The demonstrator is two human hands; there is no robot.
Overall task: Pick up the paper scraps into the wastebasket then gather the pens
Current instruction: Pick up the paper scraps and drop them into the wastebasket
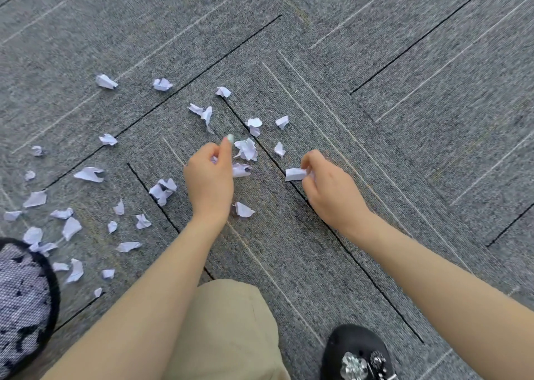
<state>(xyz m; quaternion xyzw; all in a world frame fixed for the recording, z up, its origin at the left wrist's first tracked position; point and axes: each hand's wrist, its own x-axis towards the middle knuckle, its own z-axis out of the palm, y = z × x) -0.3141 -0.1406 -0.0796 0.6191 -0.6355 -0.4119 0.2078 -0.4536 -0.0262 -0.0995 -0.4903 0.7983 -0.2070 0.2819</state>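
Several white paper scraps (88, 174) lie scattered over the grey carpet, most of them left of centre. My left hand (209, 177) is curled around a scrap (241, 170) that pokes out on its right side, one finger stretched toward a crumpled scrap (247, 148). My right hand (329, 189) pinches a folded white scrap (295, 174) just above the carpet. The black mesh wastebasket (53, 287) sits at the lower left edge with paper inside. No pens are in view.
My knee in beige trousers (231, 330) fills the bottom centre, and a black shoe with a shiny ornament (358, 353) is at the bottom right. Bare carpet tiles (404, 90) stretch to the right and far side.
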